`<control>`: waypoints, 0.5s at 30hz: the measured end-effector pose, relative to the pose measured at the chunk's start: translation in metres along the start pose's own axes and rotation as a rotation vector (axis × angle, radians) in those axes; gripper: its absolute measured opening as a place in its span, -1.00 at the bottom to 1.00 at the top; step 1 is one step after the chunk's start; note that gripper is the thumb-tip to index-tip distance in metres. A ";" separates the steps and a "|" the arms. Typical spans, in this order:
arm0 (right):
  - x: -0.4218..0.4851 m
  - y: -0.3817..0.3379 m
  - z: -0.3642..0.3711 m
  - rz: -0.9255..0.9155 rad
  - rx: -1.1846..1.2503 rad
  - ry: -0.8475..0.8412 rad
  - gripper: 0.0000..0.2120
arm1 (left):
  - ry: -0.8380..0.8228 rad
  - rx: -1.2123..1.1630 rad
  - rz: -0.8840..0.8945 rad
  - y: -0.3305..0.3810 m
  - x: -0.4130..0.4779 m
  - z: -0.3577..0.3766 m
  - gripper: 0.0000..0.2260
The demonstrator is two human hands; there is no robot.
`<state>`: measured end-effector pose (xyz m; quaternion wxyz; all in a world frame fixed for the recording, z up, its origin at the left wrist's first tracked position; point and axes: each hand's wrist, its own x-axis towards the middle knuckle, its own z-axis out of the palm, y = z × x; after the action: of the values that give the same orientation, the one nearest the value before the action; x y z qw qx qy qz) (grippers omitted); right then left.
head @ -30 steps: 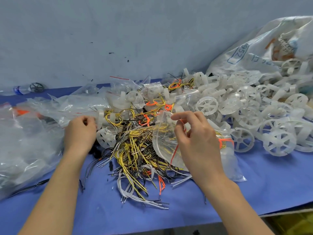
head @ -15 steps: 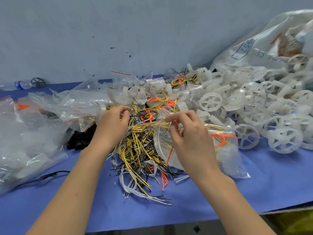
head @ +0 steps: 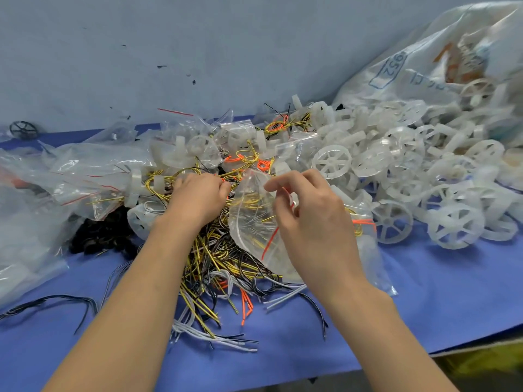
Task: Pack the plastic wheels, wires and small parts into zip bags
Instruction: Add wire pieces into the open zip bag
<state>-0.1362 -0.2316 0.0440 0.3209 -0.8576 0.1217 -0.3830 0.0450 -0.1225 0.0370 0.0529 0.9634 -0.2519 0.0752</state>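
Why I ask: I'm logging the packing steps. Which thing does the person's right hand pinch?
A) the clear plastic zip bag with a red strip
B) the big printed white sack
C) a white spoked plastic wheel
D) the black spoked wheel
A: the right hand pinches the mouth of the clear plastic zip bag between thumb and forefinger, while the left hand grips the tangle of yellow-and-black wires.

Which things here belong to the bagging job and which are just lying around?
Job: clear zip bag with red seal line, pinched by right hand; tangled yellow, black and white wires in left hand; white spoked plastic wheels.
Lying about: black spoked wheel; large printed white sack.
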 end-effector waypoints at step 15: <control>0.003 0.004 -0.005 0.029 0.011 0.022 -0.86 | 0.168 -0.453 -0.084 0.003 0.004 -0.004 -0.79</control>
<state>-0.1381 -0.2385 0.0456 0.3297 -0.8497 0.1354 -0.3886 0.0466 -0.1268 0.0420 0.2913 0.9270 -0.2165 0.0946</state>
